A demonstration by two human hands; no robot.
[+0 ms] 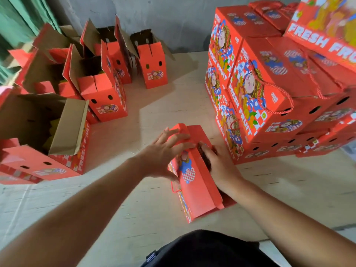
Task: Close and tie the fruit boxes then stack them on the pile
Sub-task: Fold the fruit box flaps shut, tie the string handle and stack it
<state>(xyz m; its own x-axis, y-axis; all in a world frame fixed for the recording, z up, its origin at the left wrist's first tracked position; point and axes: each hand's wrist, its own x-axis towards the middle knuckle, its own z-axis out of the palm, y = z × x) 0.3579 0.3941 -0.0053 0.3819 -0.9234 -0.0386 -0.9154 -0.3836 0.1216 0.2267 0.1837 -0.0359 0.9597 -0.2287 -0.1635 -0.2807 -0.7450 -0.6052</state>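
A red fruit box [198, 182] stands on the floor in front of me, its top flaps nearly together. My left hand [163, 155] lies on the left flap with fingers spread and straight, pressing it down. At the box's right side my right hand [219, 166] has its fingers dipped into the dark gap between the flaps, fingertips hidden. A short red cord loop [176, 187] hangs at the box's left side. The pile of closed, tied red boxes [269, 89] rises at the right, with red rope handles.
Several open red boxes [104, 89] with raised cardboard flaps stand at the left and back left, one large one [44, 139] close by at the left. A grey wall [173, 20] is behind. Bare pale floor [165, 97] lies between the groups.
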